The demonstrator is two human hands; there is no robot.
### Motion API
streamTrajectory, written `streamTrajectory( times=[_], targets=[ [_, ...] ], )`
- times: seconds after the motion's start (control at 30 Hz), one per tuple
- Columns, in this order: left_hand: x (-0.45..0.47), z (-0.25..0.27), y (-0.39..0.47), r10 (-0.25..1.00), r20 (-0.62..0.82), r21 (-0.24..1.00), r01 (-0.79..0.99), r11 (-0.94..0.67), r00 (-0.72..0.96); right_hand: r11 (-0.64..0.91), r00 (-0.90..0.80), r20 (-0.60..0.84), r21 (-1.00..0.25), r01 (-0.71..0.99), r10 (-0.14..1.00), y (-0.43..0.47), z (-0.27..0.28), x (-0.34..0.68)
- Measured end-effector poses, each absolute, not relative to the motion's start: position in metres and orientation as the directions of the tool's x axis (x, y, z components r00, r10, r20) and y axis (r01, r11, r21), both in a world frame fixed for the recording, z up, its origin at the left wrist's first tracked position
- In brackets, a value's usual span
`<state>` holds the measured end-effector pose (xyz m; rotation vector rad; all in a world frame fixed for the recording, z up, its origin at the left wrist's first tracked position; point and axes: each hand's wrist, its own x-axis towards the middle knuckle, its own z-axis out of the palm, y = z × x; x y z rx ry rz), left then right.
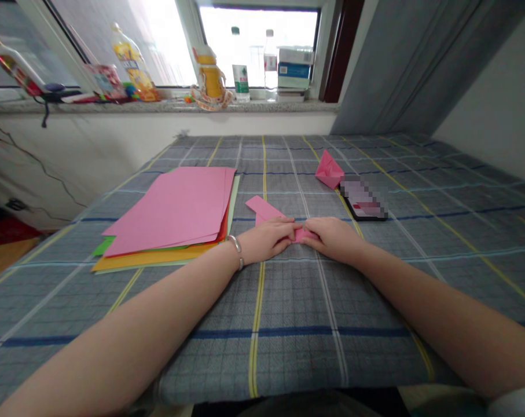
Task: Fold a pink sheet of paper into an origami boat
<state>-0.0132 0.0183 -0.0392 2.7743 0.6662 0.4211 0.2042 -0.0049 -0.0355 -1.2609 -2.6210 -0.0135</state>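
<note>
Pink paper [262, 209] | mid-bed, strip angling toward far-left | I see left hand [266, 238] and right hand [331, 236] pinching its near end together, equally close.

A room in a home, by the look of it — a bed or low table spread with a grey checked cloth [288, 301] stands under a window [253, 40]. The stone sill [166, 106] is crowded with household things — drink bottles [132, 61], small boxes [294, 66]. A grey curtain [401, 63] hangs at the right.
</note>
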Motion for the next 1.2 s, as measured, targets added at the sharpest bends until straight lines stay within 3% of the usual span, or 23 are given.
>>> streamTrajectory(
  times=[0.33,0.67,0.97,1.2],
  targets=[
    [-0.013,-0.037,0.016,0.474,0.236,0.316,0.395,-0.863,0.848,0.593,-0.57,0.204,-0.068,0.803,0.796,0.002,-0.038,0.205],
    [-0.015,-0.042,0.018,0.386,0.203,0.218,0.343,-0.914,0.9,0.575,-0.538,0.284,-0.063,0.816,0.794,0.002,-0.044,0.209],
    [-0.014,-0.035,0.015,0.319,0.2,0.154,0.292,-0.944,0.926,0.555,-0.501,0.27,-0.188,0.81,0.822,0.006,-0.056,0.214],
    [-0.015,-0.036,0.015,0.319,0.214,0.143,0.293,-0.945,0.923,0.508,-0.455,0.255,-0.202,0.837,0.853,0.006,-0.056,0.219]
  ],
)
